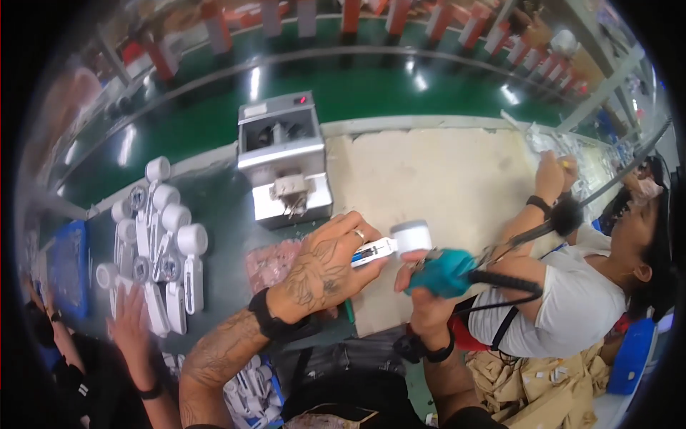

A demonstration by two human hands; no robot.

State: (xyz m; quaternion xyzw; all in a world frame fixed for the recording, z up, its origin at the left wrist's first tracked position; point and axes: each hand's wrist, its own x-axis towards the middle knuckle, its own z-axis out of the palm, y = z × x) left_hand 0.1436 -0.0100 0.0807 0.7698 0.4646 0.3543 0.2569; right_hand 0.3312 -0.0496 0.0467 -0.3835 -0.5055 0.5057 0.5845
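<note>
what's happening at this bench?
The person's left hand grips a white round-headed device, while the right hand holds a teal corded tool close by; whether it touches isn't clear. A silver machine stands beyond them. Similar white devices are heaped at left, with another person's hand there. A co-worker in a white shirt is at right.

Left hand grips white handheld fan; right hand holds teal corded screwdriver beside it. Grey screw feeder beyond; more white fans piled left; white-shirted co-worker right.
</note>
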